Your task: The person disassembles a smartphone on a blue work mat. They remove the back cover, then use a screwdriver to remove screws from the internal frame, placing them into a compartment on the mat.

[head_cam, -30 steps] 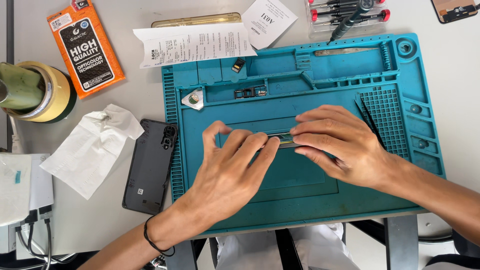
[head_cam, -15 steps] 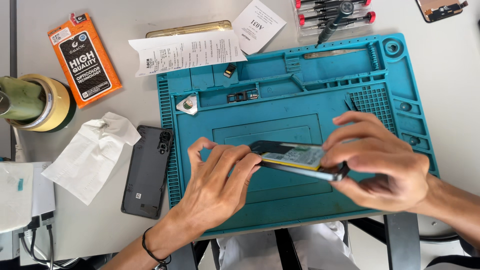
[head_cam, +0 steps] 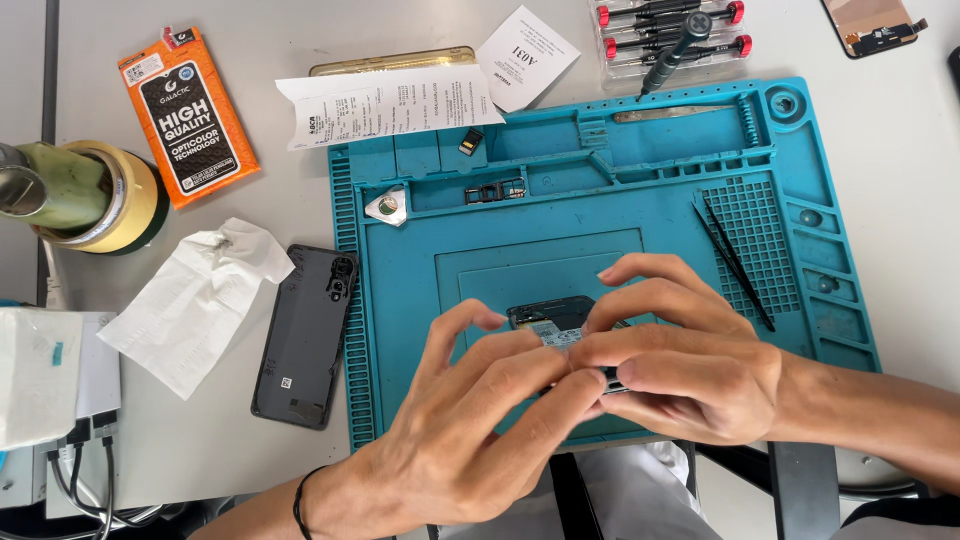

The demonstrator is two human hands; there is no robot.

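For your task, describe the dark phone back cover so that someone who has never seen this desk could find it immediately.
Start at the big teal work mat. Just off its left edge, on the grey desk, lies the phone back cover. It is a flat, dark rectangle with a camera cutout at its top, unlike the crumpled white tissue beside it.

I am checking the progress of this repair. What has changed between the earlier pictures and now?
The opened phone, first flat on the blue mat and then lifted on edge, is now turned so its far end points away, mostly hidden. The left hand and right hand have closed together around it. The back cover, tissue and tweezers lie where they were.
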